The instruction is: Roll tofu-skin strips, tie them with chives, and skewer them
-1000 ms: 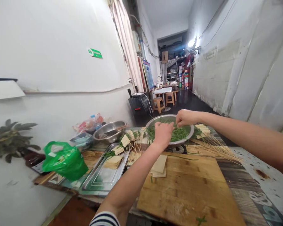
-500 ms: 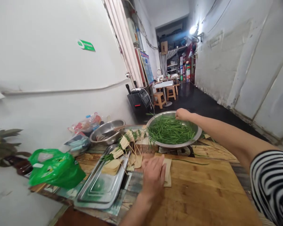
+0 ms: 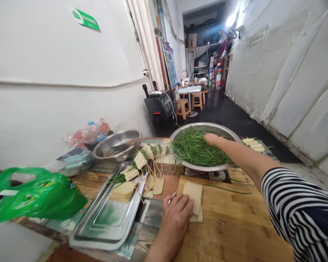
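My left hand (image 3: 177, 211) lies on the wooden cutting board (image 3: 229, 225) with its fingers curled, against the left edge of a small stack of pale tofu-skin sheets (image 3: 193, 194). A thin shiny metal tool (image 3: 174, 193) pokes out between its fingers; the rest is hidden. My right hand (image 3: 211, 139) reaches into a wide steel bowl (image 3: 177, 160) of cut green chives (image 3: 192, 149). Its fingers are sunk among the stems and cannot be seen. One loose chive (image 3: 226, 188) stretches across the board's far side.
Left of the board, steel trays (image 3: 104, 227) hold tofu-skin sheets (image 3: 123, 189) and skewered chive rolls (image 3: 140, 160). Behind are a steel bowl (image 3: 116, 140) and plastic bags (image 3: 90, 134). A green bag (image 3: 43, 198) sits at the left edge. More rolls (image 3: 253, 144) lie right of the chive bowl.
My right hand has moved from the bowl's far rim down into the chives. My left hand has shifted slightly down, uncovering more of the sheets and the metal tool. The view has tilted.
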The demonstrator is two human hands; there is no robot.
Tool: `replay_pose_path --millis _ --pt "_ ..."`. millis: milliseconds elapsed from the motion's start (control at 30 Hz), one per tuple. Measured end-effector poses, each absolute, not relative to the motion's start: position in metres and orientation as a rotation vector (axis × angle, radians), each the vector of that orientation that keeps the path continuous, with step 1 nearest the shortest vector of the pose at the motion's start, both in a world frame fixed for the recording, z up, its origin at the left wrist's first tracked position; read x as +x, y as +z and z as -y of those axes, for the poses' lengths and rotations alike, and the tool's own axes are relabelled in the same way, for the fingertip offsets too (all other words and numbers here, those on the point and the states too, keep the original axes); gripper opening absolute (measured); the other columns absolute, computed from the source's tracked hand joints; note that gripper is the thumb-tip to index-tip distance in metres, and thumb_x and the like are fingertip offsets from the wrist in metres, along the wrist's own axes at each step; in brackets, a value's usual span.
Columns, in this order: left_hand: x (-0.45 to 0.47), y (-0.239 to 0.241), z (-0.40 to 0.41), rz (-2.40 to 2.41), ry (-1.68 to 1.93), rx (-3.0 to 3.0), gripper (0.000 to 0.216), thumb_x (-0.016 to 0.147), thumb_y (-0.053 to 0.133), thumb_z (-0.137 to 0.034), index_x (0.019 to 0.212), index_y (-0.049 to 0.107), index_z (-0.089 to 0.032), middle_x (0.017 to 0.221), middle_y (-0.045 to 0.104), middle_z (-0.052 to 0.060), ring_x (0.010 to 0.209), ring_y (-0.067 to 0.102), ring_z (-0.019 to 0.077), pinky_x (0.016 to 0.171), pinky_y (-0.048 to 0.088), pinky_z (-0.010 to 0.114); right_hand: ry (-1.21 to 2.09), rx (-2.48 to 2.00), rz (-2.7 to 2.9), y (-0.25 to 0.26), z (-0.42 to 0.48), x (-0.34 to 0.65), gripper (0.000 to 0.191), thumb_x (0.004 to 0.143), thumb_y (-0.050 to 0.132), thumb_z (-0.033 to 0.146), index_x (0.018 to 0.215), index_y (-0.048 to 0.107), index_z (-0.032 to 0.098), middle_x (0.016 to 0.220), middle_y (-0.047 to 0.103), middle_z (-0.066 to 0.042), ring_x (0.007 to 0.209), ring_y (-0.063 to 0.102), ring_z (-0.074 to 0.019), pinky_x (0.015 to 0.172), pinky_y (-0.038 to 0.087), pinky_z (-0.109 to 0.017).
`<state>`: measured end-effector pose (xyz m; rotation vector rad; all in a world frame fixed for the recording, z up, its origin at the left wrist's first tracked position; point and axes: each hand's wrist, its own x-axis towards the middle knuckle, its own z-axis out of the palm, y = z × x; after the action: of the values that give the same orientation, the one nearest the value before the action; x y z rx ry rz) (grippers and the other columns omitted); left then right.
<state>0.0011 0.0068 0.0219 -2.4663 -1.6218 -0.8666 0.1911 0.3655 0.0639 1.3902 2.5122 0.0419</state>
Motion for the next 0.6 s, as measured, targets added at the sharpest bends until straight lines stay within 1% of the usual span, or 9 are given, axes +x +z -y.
replay_pose_path --millis 67,200,300,367,500,600 --pt "-0.002 0.025 -0.013 1.598 -0.773 -2.578 0.018 0.093 0.053 -0.018 0.108 0.061 -0.024 0.102 0.068 0.003 0.098 0.059 0.018 0.089 0.035 0.036 0.07 1.38 -2.499 0.073 -0.366 0.192 0.031 0.091 0.06 0.035 0.114 0.06 0.013 0.115 0.061 -0.01 0.101 0.06 -0.0205 0.087 0.052 -0.04" --pt "-0.008 0.026 -0.022 1.507 -0.61 -2.689 0.006 0.089 0.062 -0.024 0.094 0.06 -0.02 0.093 0.065 0.001 0.09 0.057 0.0169 0.081 0.038 0.031 0.116 1.343 -2.502 0.098 -0.367 0.195 0.029 0.092 0.059 0.034 0.112 0.061 0.014 0.117 0.061 -0.009 0.105 0.059 -0.0212 0.09 0.05 -0.042" --pt "-0.009 0.023 -0.022 1.403 -0.586 -2.697 0.004 0.091 0.058 -0.022 0.091 0.06 -0.019 0.088 0.062 0.002 0.086 0.054 0.017 0.075 0.039 0.03 0.124 1.331 -2.502 0.104 -0.367 0.195 0.027 0.092 0.059 0.034 0.111 0.062 0.015 0.116 0.061 -0.008 0.106 0.059 -0.0213 0.091 0.05 -0.043" --pt "-0.007 0.021 -0.02 1.358 -0.601 -2.695 0.007 0.093 0.054 -0.02 0.091 0.06 -0.018 0.085 0.061 0.003 0.084 0.053 0.0171 0.073 0.04 0.029 0.115 1.337 -2.497 0.1 -0.366 0.192 0.029 0.092 0.06 0.035 0.111 0.062 0.014 0.116 0.061 -0.009 0.105 0.06 -0.0213 0.09 0.05 -0.042" --pt "-0.005 0.025 -0.016 1.323 -0.657 -2.685 0.015 0.096 0.046 -0.017 0.093 0.061 -0.017 0.087 0.061 0.005 0.084 0.053 0.0176 0.074 0.043 0.029 0.084 1.383 -2.448 0.086 -0.369 0.183 0.032 0.091 0.06 0.035 0.115 0.06 0.013 0.116 0.06 -0.01 0.103 0.06 -0.0211 0.088 0.052 -0.041" --pt "-0.005 0.031 -0.013 1.323 -0.66 -2.675 0.017 0.096 0.044 -0.015 0.093 0.06 -0.016 0.088 0.062 0.006 0.084 0.053 0.0184 0.073 0.044 0.03 0.048 1.404 -2.387 0.082 -0.375 0.177 0.034 0.092 0.059 0.036 0.117 0.058 0.014 0.117 0.06 -0.009 0.101 0.06 -0.0213 0.085 0.053 -0.041"
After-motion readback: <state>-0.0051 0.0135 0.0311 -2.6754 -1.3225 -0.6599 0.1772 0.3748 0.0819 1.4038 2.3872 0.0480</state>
